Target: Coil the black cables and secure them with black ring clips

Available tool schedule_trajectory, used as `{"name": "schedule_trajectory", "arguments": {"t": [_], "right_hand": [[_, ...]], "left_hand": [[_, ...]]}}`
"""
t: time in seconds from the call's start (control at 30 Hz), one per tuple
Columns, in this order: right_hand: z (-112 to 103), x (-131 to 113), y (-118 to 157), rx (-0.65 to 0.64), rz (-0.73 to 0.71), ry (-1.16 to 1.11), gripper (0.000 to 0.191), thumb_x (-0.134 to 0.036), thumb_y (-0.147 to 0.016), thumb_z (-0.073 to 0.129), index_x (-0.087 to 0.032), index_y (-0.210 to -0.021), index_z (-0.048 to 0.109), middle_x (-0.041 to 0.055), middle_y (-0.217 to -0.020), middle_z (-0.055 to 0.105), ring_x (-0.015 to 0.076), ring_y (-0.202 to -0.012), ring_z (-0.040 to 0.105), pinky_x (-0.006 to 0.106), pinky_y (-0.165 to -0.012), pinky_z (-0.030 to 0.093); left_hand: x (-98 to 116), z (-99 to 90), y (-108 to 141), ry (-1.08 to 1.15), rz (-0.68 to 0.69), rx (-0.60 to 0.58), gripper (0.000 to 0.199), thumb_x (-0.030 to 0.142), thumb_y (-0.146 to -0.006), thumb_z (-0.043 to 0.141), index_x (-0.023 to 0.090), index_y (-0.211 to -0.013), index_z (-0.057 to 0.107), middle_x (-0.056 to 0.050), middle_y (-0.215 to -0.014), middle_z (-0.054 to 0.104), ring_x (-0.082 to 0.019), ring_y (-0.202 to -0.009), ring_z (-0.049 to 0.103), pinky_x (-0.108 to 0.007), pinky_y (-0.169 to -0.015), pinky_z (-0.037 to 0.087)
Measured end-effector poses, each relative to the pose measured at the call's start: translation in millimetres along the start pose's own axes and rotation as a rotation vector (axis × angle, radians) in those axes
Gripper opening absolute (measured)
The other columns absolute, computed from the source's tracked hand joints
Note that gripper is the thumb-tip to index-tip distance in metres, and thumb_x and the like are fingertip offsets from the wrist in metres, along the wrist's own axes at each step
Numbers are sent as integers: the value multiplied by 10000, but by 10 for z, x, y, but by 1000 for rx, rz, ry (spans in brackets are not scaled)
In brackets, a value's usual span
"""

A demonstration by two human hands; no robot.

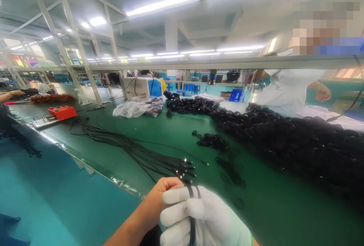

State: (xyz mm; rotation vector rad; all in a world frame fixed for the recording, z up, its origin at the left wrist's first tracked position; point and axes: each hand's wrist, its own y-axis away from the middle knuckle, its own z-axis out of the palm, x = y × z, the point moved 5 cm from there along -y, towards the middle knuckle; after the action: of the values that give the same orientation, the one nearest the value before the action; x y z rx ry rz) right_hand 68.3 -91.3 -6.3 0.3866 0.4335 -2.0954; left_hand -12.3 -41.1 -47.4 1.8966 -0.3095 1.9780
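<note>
My right hand (199, 215), in a white glove, is closed with its fingers curled. A black cable (192, 229) passes across its fingers and palm, with two strands showing at the top by the index finger. Bare and curled, my left hand (167, 187) is pressed close behind the gloved fingers, at the cable; its fingertips are partly hidden. Just beyond both hands a bundle of long black cables (122, 141) lies on the green table (159, 132), its metal plug ends pointing toward my hands.
A large heap of coiled black cables (284, 136) covers the right side. Small black rings (213, 141) lie mid-table. A red box with knobs (62, 112), clear plastic bags (133, 107) and a white-and-blue machine (143, 86) stand further back. A person in white (287, 86) is across the table.
</note>
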Motion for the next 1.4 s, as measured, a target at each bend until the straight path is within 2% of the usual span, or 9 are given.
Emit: {"name": "schedule_trajectory", "arguments": {"t": [0.23,0.4,0.5,0.73,0.93,1.07,1.2,1.3,1.4], "right_hand": [[-29,-18,55,132,22,88,285,-240,-702,719,-153,-847,490,-37,-687,432,76,-561,426,277,-643,325],[-63,-369,129,190,-263,104,280,-238,-720,713,-165,-740,443,-50,-658,353,70,-558,345,265,-590,297],[-134,-559,180,280,-368,204,215,-224,-755,679,-166,-764,472,-35,-679,413,81,-571,388,278,-598,330],[-329,-466,214,474,-306,343,321,-242,-730,707,-147,-996,554,17,-762,560,121,-658,519,320,-698,402],[-254,-32,174,170,32,191,348,-300,-668,747,-113,-854,520,3,-735,463,101,-618,471,309,-662,372],[-108,56,117,84,73,15,374,-222,-657,748,-158,-721,385,-57,-665,267,48,-557,311,220,-567,243],[-92,-106,114,138,-130,87,344,-253,-691,728,-161,-759,403,-51,-682,230,68,-588,281,248,-593,244],[-139,-331,152,215,-335,178,251,-262,-751,677,-162,-803,453,-44,-685,251,85,-599,283,269,-594,264],[-192,-489,175,287,-420,248,225,-254,-783,647,-164,-726,449,-41,-670,279,91,-593,283,271,-577,271]], "left_hand": [[240,-100,-77,-223,97,25,233,343,-772,581,131,-708,652,8,-636,546,-97,-582,444,-203,-536,358],[-238,6,72,-333,9,16,384,420,-870,392,170,-635,564,31,-490,445,-99,-455,404,-208,-452,356],[-292,96,301,-705,168,86,300,368,-900,367,210,-857,619,-18,-736,634,-151,-653,581,-222,-591,446],[330,311,507,-1242,488,151,291,211,-902,362,194,-754,613,-18,-678,578,-124,-547,532,-217,-517,379],[752,59,201,-799,367,7,17,202,-724,668,192,-730,680,20,-731,580,-97,-670,533,-176,-606,401],[487,-8,29,-355,146,-64,101,234,-718,655,138,-717,683,8,-695,588,-99,-637,512,-190,-575,391],[-93,50,82,-123,-60,-16,280,333,-805,521,148,-603,578,42,-516,438,-77,-468,370,-198,-458,310],[-306,74,254,-335,-71,87,340,382,-864,417,176,-647,578,33,-511,439,-103,-479,401,-212,-471,334],[-189,142,432,-732,54,163,301,345,-901,365,204,-836,623,-13,-721,603,-145,-654,546,-225,-593,400]]}}
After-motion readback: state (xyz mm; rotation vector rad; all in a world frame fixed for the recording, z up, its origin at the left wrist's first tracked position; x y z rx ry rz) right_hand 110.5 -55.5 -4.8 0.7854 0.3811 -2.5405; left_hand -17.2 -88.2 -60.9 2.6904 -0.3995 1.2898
